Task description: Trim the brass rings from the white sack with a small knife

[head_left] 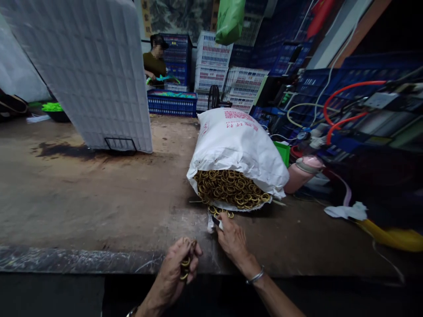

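A white sack (238,145) lies on its side on the worn workbench (99,198), its open mouth spilling several brass rings (229,188). My left hand (176,270) is closed around a small bunch of brass rings at the bench's front edge. My right hand (233,240), with a metal bangle at the wrist, reaches toward the loose rings (220,213) just below the sack's mouth and pinches a small white piece there.
A large white gridded panel (89,70) stands at the back left. Blue and white crates (211,66) are stacked behind, where another person (154,61) sits. Hoses, cables and machinery (346,114) crowd the right side. A yellow object (393,237) and white rag (346,211) lie at right.
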The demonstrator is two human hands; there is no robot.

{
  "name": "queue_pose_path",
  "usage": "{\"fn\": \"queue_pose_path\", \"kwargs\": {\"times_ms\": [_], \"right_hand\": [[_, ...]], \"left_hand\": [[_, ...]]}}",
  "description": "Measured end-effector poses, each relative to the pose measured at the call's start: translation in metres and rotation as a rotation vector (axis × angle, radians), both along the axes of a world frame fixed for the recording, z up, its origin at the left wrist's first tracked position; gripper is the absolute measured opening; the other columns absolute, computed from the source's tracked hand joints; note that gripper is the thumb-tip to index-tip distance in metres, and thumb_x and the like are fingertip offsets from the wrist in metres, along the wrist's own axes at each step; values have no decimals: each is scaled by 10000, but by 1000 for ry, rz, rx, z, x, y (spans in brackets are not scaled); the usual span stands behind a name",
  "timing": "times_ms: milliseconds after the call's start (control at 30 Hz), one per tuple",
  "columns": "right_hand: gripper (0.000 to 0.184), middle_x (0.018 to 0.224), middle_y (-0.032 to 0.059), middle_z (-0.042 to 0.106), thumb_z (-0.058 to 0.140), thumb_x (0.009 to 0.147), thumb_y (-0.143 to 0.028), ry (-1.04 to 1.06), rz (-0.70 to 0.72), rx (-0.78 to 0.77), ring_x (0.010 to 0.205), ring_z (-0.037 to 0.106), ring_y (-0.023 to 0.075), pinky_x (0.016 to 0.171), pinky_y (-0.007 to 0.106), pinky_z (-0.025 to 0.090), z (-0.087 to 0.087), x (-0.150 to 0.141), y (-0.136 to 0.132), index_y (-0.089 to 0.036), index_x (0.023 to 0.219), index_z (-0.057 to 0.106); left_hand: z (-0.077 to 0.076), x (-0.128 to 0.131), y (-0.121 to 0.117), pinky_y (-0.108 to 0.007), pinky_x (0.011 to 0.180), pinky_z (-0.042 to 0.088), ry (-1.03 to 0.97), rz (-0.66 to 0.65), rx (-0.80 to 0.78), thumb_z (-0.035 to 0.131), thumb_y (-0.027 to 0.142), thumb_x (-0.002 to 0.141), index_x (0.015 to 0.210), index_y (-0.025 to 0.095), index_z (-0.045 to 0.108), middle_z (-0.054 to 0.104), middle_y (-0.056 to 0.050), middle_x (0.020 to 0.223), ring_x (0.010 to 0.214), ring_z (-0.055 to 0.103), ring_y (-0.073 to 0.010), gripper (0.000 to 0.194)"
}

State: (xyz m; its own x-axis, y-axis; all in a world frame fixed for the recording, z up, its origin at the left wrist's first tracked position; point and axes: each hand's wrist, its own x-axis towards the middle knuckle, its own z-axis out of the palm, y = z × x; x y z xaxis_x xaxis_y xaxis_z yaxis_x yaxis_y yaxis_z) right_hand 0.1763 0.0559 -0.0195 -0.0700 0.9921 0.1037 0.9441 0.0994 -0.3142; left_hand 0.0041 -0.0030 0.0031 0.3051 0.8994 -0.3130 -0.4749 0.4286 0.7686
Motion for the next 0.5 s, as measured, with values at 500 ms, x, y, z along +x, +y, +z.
{"fn": "queue_pose_path", "kwargs": {"times_ms": [500], "right_hand": [[208,803,36,623,391,781,-93,-8,12,14,661,557,148,557,241,286,-1,3,3,-195,902,526]], "left_hand": [[-7,-8,10,-145,382,286,-303,136,-204,645,280,692,702,136,549,546,-17,719,590,517,-86,172]]}}
